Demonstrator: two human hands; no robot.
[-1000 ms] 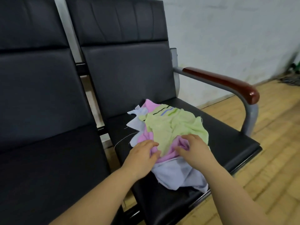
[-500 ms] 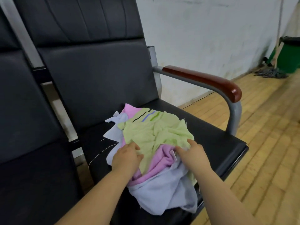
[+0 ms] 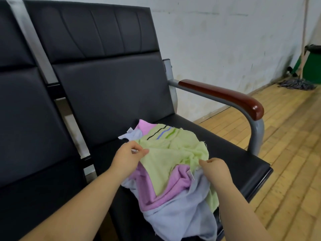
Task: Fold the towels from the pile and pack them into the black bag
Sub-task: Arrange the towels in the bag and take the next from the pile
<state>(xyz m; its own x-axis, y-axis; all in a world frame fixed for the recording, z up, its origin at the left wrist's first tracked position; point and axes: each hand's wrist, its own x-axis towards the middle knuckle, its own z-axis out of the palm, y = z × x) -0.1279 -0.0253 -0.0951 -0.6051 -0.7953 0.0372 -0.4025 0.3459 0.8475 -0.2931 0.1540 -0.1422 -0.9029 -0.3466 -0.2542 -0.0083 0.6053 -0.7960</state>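
Pinching the green towel (image 3: 175,153) with both left hand (image 3: 128,158) and right hand (image 3: 215,169), atop three piled towels, pink (image 3: 161,188) and lavender (image 3: 180,218) beneath, lying on black chair seat (image 3: 231,162).

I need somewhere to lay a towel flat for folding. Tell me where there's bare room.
Bare seat lies between the towel pile and the armrest; the neighbouring seat on the left is bare too. The seat's front is crowded.

Black padded chairs (image 3: 107,87), wooden armrest (image 3: 224,96), white wall (image 3: 225,40), wood floor (image 3: 286,145)
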